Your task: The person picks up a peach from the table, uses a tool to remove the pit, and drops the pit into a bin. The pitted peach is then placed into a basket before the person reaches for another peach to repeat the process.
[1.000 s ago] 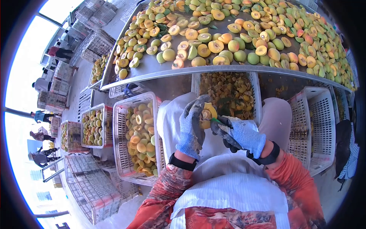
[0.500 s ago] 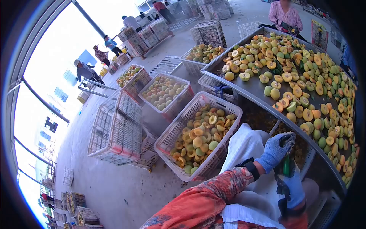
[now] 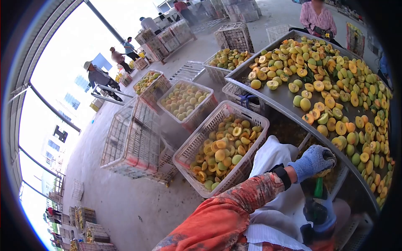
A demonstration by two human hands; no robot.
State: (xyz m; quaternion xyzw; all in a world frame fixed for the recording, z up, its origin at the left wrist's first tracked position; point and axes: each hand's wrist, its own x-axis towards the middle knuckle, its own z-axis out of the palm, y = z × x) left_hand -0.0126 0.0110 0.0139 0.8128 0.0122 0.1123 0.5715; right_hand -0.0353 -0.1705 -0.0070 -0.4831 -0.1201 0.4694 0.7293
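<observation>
My left hand (image 3: 315, 162), in a blue knitted glove with a black wristband, is closed above my lap. A yellowish edge, apparently a piece of fruit (image 3: 325, 172), shows under its fingers. Just below, my right hand (image 3: 321, 213), gloved in blue and black, grips a tool with a green handle (image 3: 319, 187); its working end is hidden. A white cloth (image 3: 274, 159) covers my knees. Beside them stands a pale plastic crate (image 3: 264, 125) full of cut, apricot-like fruit halves (image 3: 222, 152).
A metal table (image 3: 281, 93) with a raised rim, spread with many halved fruits (image 3: 331, 102), stands on the right. A crate of whole fruit (image 3: 184, 100) and stacked crates (image 3: 134, 138) stand left. Across the table sits a person in a pink top (image 3: 317, 17); other people stand farther back.
My left hand has moved right and slightly down, and its fingers have turned downward. My right hand has dropped a little with the green-handled tool. The camera view has shifted slightly.
</observation>
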